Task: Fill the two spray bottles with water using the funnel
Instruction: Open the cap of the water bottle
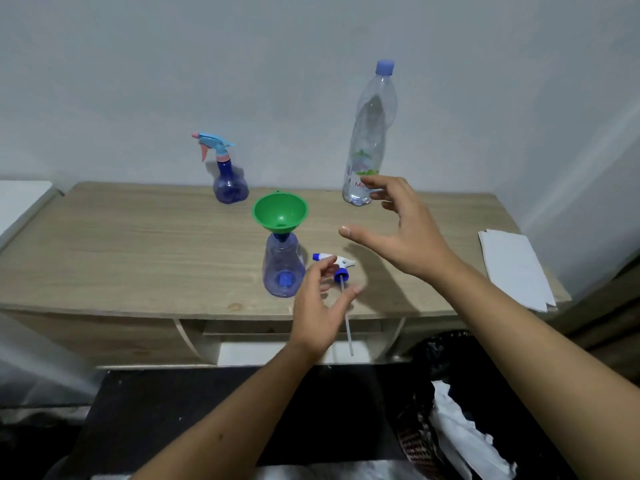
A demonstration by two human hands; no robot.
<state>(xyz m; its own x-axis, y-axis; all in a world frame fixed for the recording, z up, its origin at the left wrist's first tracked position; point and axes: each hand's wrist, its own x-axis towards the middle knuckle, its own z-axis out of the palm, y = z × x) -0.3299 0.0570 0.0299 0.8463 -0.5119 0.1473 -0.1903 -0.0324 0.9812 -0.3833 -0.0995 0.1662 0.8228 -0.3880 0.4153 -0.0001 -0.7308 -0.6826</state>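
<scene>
A green funnel (280, 212) stands in the neck of an open blue spray bottle (283, 268) near the table's front edge. Its white and blue spray head (341, 265) lies on the table just right of it, its dip tube hanging over the edge. My left hand (317, 306) hovers over that spray head, fingers loosely spread, holding nothing. My right hand (401, 230) is raised and spread wide, close in front of a tall capped water bottle (370, 133) with little water at the bottom. A second blue spray bottle (228, 181), head fitted, stands at the back left.
The wooden table (138, 244) stands against a white wall. A stack of white paper (516, 268) lies on its right end. Below at the right is a black bag with white scraps (460, 427). A white surface (20, 199) adjoins the table's left.
</scene>
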